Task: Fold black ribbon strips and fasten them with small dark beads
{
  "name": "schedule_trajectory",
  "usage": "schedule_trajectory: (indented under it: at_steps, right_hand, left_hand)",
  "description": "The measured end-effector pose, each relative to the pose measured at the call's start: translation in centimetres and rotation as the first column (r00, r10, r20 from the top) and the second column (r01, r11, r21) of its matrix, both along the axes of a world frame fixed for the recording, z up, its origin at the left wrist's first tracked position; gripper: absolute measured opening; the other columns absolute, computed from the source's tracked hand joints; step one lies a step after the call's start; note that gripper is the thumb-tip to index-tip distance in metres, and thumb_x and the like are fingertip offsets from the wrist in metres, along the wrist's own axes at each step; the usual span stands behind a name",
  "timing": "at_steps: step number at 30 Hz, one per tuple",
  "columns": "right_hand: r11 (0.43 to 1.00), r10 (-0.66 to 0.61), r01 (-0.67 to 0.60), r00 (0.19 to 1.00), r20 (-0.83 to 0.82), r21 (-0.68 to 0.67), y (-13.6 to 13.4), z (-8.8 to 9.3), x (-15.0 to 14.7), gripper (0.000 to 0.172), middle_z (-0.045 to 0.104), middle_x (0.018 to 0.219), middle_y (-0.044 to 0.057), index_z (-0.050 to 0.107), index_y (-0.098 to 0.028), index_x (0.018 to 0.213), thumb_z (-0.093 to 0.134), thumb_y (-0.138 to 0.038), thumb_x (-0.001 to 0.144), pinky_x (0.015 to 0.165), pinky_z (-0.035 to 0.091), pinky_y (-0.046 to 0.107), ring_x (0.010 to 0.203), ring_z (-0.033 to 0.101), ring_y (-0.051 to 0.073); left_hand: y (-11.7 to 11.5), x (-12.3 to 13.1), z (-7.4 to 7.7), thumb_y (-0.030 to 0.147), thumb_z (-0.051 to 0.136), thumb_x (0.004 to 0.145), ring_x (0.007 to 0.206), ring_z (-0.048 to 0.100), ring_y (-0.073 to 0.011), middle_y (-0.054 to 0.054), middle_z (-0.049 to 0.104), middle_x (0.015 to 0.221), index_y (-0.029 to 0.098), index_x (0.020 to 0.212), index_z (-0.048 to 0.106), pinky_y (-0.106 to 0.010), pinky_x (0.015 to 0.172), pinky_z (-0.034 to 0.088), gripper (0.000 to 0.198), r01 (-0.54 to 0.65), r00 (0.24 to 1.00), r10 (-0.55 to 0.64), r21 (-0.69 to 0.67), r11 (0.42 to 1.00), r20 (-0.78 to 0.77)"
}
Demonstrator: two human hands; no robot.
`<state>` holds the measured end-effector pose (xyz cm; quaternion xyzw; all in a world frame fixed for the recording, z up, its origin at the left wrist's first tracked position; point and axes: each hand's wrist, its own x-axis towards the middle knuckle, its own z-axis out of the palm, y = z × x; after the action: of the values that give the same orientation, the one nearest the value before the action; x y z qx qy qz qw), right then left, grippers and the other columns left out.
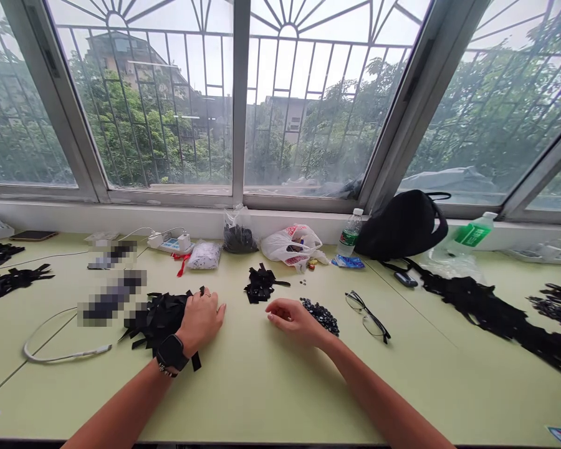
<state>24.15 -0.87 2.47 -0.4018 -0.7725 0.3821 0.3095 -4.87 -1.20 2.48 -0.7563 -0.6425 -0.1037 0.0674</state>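
Observation:
My left hand (pixel 200 321), with a dark watch on the wrist, lies on the right side of a heap of black fabric strips (pixel 161 318). Its fingers curl down at the heap's edge, and a black strip end shows at the fingertips. My right hand (pixel 293 319) hovers over or rests on the table, fingers bent and tips close together; anything between them is too small to make out. Just beside it lies a pile of small shiny black pieces (pixel 321 317), like beads or buttons. A smaller bunch of black strips (pixel 260 284) sits beyond and between both hands.
Eyeglasses (pixel 368 317) lie right of the small pieces. Along the window stand a power strip (pixel 169 242), plastic bags (pixel 292 244), a water bottle (pixel 350 234) and a black bag (pixel 402 226). A white cable (pixel 65 358) loops at left; more black strips (pixel 500 312) stretch across the right.

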Motion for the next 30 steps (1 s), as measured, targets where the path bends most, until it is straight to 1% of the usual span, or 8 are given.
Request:
schedule_trajectory:
  at_steps: [5, 9, 14, 18, 21, 25, 27, 30]
  right_hand:
    - [1.000, -0.001, 0.001, 1.000, 0.011, -0.001, 0.0, 0.0, 0.1, 0.029, 0.060, 0.077, 0.002, 0.072, -0.020, 0.098, 0.065, -0.048, 0.093, 0.061, 0.042, 0.028, 0.069, 0.051, 0.016]
    - [1.000, 0.003, -0.003, 1.000, 0.003, -0.007, 0.1, -0.2, 0.2, 0.028, 0.061, 0.078, 0.002, 0.072, -0.020, 0.098, 0.065, -0.047, 0.094, 0.062, 0.043, 0.028, 0.070, 0.052, 0.017]
    - [1.000, 0.001, -0.001, 1.000, 0.009, -0.014, 0.2, -0.3, 0.3, 0.030, 0.063, 0.080, 0.003, 0.073, -0.021, 0.098, 0.066, -0.050, 0.093, 0.063, 0.045, 0.029, 0.071, 0.054, 0.017]
    - [1.000, 0.003, -0.003, 1.000, 0.005, -0.006, 0.1, -0.3, 0.2, 0.031, 0.064, 0.082, 0.003, 0.073, -0.021, 0.097, 0.066, -0.051, 0.093, 0.066, 0.046, 0.029, 0.073, 0.056, 0.018]
    - [1.000, 0.008, -0.008, 1.000, 0.003, -0.006, 0.1, -0.1, 0.2, 0.030, 0.063, 0.082, 0.003, 0.072, -0.021, 0.097, 0.066, -0.050, 0.093, 0.066, 0.046, 0.029, 0.073, 0.055, 0.017]
    - [1.000, 0.013, -0.012, 1.000, 0.003, -0.009, -0.1, 0.1, 0.2, 0.029, 0.064, 0.082, 0.003, 0.072, -0.021, 0.097, 0.065, -0.049, 0.094, 0.066, 0.045, 0.030, 0.072, 0.055, 0.018]
    - [1.000, 0.009, -0.009, 1.000, 0.003, -0.010, -0.2, 0.2, 0.1, 0.030, 0.065, 0.084, 0.004, 0.073, -0.021, 0.097, 0.065, -0.050, 0.093, 0.066, 0.046, 0.030, 0.073, 0.056, 0.018]
    - [1.000, 0.007, -0.007, 1.000, 0.004, -0.010, -0.2, 0.2, 0.1, 0.031, 0.065, 0.083, 0.004, 0.073, -0.021, 0.097, 0.066, -0.051, 0.093, 0.066, 0.047, 0.030, 0.073, 0.056, 0.018]
  left_hand:
    - [0.0, -0.1, 0.4, 0.034, 0.054, 0.101, 0.106, 0.066, -0.0386, -0.026, 0.073, 0.107, 0.005, 0.101, 0.078, -0.045, 0.091, 0.046, 0.038, -0.024, 0.999, 0.024, -0.001, 1.000, -0.034]
    - [-0.1, -0.6, 0.5, 0.029, 0.051, 0.101, 0.102, 0.066, -0.0385, -0.026, 0.072, 0.103, 0.005, 0.097, 0.078, -0.047, 0.089, 0.046, 0.037, -0.073, 0.994, 0.073, 0.011, 0.997, -0.077]
    - [0.1, -1.5, 0.5, 0.015, 0.049, 0.096, 0.100, 0.065, -0.0365, -0.022, 0.073, 0.098, 0.011, 0.097, 0.078, -0.047, 0.090, 0.046, 0.029, -0.062, 0.995, 0.064, 0.031, 0.998, -0.072]
    - [0.1, -1.4, 0.6, 0.019, 0.051, 0.095, 0.099, 0.064, -0.0383, -0.024, 0.072, 0.097, 0.011, 0.093, 0.078, -0.050, 0.088, 0.046, 0.029, -0.095, 0.992, 0.099, 0.058, 0.994, -0.072]
    - [-0.1, -1.1, 0.7, 0.021, 0.050, 0.096, 0.097, 0.064, -0.0397, -0.024, 0.073, 0.092, 0.009, 0.090, 0.079, -0.051, 0.087, 0.044, 0.032, -0.083, 0.992, 0.087, 0.049, 0.995, -0.088]
    - [-0.3, -1.1, 0.6, 0.017, 0.047, 0.097, 0.102, 0.063, -0.0408, -0.025, 0.072, 0.099, 0.009, 0.091, 0.079, -0.052, 0.087, 0.043, 0.034, -0.041, 0.992, 0.047, 0.053, 0.998, -0.120]
    - [-0.3, -1.3, 0.6, 0.017, 0.047, 0.097, 0.104, 0.061, -0.0409, -0.026, 0.072, 0.104, 0.009, 0.093, 0.079, -0.053, 0.087, 0.043, 0.033, -0.042, 0.992, 0.050, 0.062, 0.997, -0.119]
    - [-0.1, -1.3, 0.8, 0.018, 0.048, 0.098, 0.105, 0.060, -0.0410, -0.026, 0.070, 0.116, 0.007, 0.102, 0.078, -0.053, 0.087, 0.042, 0.032, -0.063, 0.993, 0.073, 0.103, 0.993, -0.089]
